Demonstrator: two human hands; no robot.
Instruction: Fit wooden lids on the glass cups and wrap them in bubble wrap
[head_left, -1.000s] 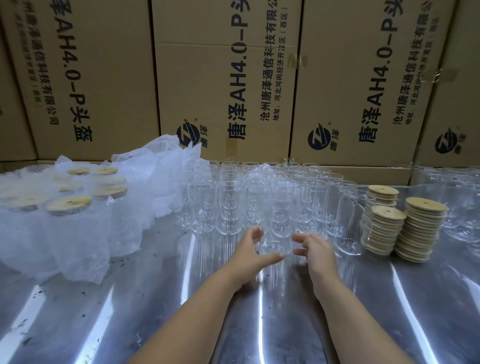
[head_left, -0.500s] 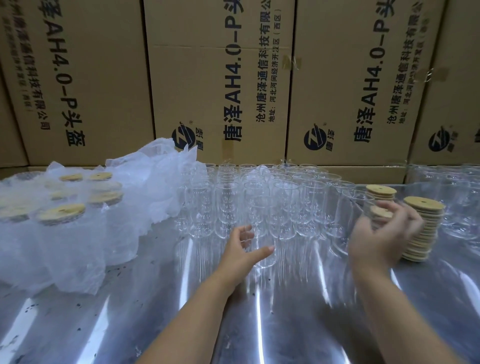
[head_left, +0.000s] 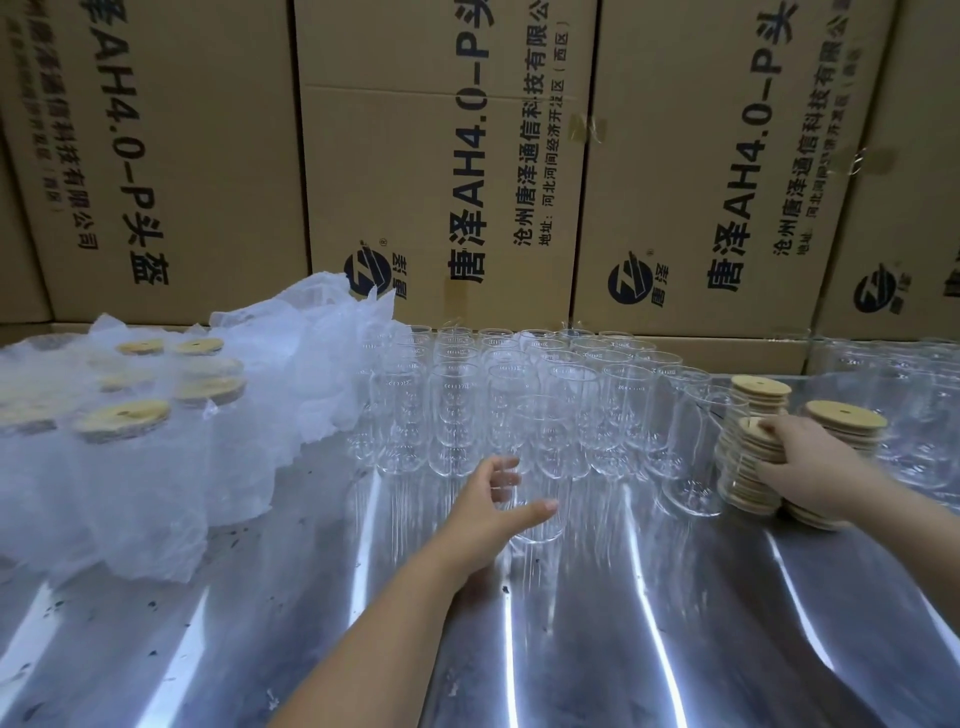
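Several clear glass cups (head_left: 519, 395) stand in rows at the middle of the shiny metal table (head_left: 571, 623). One glass cup (head_left: 540, 457) stands in front of the rows, and my left hand (head_left: 493, 514) curls round its near side. Three stacks of round wooden lids (head_left: 753, 462) sit at the right. My right hand (head_left: 810, 462) grips the top lids of the nearest stack, thumb on top. At the left lie lidded cups wrapped in bubble wrap (head_left: 124, 421).
A wall of brown cardboard boxes (head_left: 441, 156) with printed lettering stands right behind the table. More glass cups (head_left: 914, 384) crowd the far right. Loose bubble wrap (head_left: 311, 364) piles up between the wrapped cups and the rows of glass.
My right hand left the front cup and moved right to the lid stacks, where it now grips the top lids. My left hand stayed on the cup.
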